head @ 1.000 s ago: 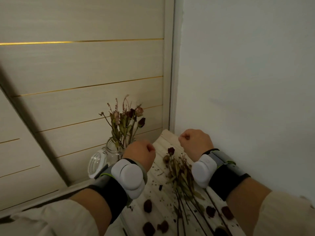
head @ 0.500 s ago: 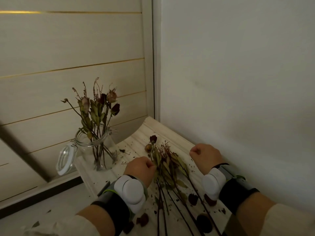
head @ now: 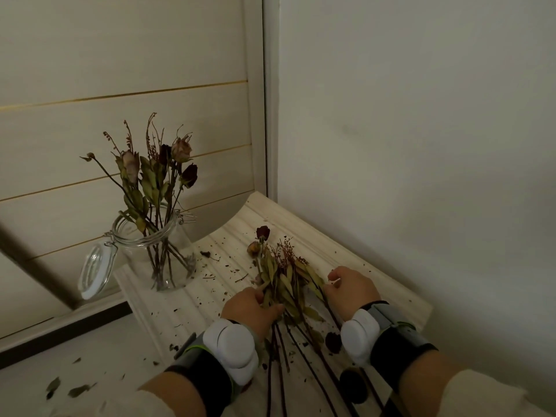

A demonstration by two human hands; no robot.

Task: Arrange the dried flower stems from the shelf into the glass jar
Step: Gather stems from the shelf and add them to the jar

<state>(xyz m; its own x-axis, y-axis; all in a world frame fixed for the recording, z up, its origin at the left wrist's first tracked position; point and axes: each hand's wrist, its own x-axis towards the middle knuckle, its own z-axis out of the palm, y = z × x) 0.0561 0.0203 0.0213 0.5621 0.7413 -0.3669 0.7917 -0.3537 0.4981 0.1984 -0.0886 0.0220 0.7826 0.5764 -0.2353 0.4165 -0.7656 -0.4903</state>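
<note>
Currently, left fingers: curled round the leafy middle of the loose stems, thumb closed against them; the left hand has a firm hold.
Right fingers: curled at the right edge of the same bundle, and I read thumb and forefinger as pinched on one leafy stem. The right hand holds nothing else.
Location of work item: the bundle lies flat on the shelf, heads pointing away from me and bare ends fanning toward me between my wrists.
Handling: I judge the stems light, stiff and brittle; leaves and heads shed readily, as the crumbs show.
Grip point: take the bare woody lower stem, never the heads or leaves. Use low pressure and lift without dragging.
Destination: glass jar, upright at the shelf's left end, well apart from the bundle, its hinged lid hanging open.
Count, jars: one.
Count, loose stems: about five or six bare ends; two heads and one reddish sprig visible.
Count, jar contents: four heads visible; I cannot separate the stems reliably.
Count, fallen heads: two, near my right wrist.
</note>
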